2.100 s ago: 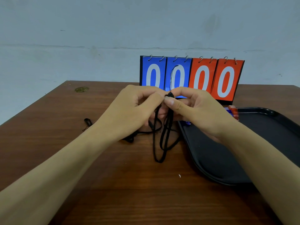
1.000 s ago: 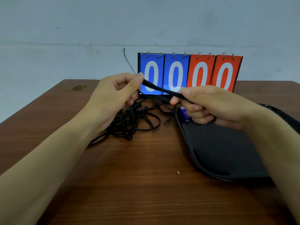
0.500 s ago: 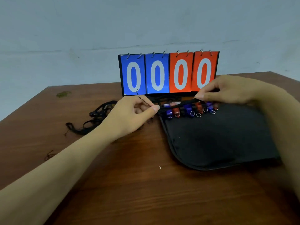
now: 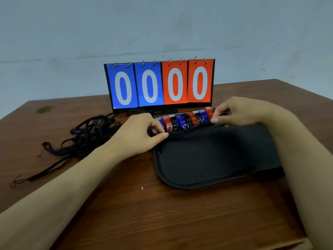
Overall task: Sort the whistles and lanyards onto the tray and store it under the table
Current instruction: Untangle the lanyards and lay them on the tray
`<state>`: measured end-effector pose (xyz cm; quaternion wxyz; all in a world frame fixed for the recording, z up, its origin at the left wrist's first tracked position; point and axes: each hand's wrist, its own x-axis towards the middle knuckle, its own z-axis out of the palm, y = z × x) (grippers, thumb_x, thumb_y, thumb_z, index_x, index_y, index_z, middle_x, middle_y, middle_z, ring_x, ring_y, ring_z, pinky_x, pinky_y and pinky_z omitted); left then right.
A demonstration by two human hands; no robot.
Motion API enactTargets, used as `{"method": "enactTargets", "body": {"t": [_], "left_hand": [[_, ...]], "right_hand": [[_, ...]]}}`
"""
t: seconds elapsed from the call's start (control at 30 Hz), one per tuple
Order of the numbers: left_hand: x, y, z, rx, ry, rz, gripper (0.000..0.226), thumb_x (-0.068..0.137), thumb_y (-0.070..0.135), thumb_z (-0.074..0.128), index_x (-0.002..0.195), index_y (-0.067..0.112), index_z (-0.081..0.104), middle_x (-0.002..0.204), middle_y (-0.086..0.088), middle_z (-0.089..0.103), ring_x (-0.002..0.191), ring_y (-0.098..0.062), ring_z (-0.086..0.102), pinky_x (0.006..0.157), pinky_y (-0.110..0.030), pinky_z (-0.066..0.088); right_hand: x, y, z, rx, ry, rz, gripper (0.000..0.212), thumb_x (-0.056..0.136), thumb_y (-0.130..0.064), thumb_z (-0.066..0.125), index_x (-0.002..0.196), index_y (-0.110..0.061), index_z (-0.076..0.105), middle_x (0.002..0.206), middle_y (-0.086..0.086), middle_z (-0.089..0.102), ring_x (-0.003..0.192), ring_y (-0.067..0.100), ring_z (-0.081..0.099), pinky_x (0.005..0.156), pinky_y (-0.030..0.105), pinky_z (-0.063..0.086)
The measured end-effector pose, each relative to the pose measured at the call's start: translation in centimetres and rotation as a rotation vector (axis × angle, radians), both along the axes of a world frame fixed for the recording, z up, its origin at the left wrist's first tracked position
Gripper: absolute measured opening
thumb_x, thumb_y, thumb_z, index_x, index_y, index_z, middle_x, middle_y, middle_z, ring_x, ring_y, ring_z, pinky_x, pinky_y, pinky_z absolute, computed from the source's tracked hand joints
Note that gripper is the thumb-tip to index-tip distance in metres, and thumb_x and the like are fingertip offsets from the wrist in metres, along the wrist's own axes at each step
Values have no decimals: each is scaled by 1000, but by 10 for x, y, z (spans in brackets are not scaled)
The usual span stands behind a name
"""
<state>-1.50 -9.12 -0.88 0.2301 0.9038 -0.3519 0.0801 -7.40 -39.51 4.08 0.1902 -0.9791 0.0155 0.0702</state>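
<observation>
Both hands' fingers [image 4: 163, 135] pinching a lanyard [image 4: 191, 129] barely distinguishable against black tray [image 4: 207, 177].

A flip scoreboard [image 4: 159, 83] stands upright near the far edge of the brown wooden counter [image 4: 162, 213], showing two blue cards and two orange-red cards, each with a white zero, hung on small metal rings. Behind the scoreboard rises a pale grey wall [image 4: 162, 24]. Left of the scoreboard, a greenish stain [image 4: 45, 109] marks the counter.
</observation>
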Motion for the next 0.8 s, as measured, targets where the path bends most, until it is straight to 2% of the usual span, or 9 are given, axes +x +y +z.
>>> {"method": "enactTargets", "body": {"t": [0.17,0.23,0.33,0.43,0.5,0.63,0.8], "left_hand": [[2,1,4,67,-105,-17,23,89,55,70,89,34,79,89,16,61,83,-4,56,69,-19,43],[0,3,6,65,-128,-30,27,89,58,67,88,34,79,88,16,62,84,-5,56,71,-23,46],[-5,8,20,46,-146,-29,36,93,61,56,84,33,76,82,10,64,76,-7,58,68,-30,52],[-3,25,44,28,-65,52,35,99,54,52,84,32,75,72,6,68,60,-7,56,58,-26,42],[4,43,55,78,1,104,31,100,51,54,86,34,76,76,9,72,62,-6,58,60,-25,42],[13,80,56,209,74,148,22,98,49,59,87,38,74,78,14,70,73,-7,64,64,-26,44],[15,109,43,224,135,124,19,94,55,59,92,38,68,81,13,69,68,-4,62,64,-22,44]], "right_hand": [[-2,1,3,-53,19,-2,15,95,-42,65,98,-29,72,105,-10,69,101,9,62,87,32,46],[-3,3,3,-65,-2,-13,26,93,-52,63,98,-28,71,100,-11,69,97,6,62,86,31,47],[-3,7,3,-127,-141,-28,37,90,-64,57,99,-31,69,97,-13,67,93,4,61,81,30,49],[-1,16,1,-145,-320,2,31,95,-58,56,99,-29,69,94,-11,67,89,3,61,72,24,47],[0,28,0,-131,-386,37,25,99,-49,56,100,-27,70,93,-10,68,88,4,62,71,22,47],[5,65,1,-120,-391,143,21,102,-40,56,100,-26,71,87,-14,68,83,4,62,68,18,45],[16,126,16,-147,-396,279,25,102,-43,53,106,-26,71,89,-12,68,82,5,63,71,22,51]]}}
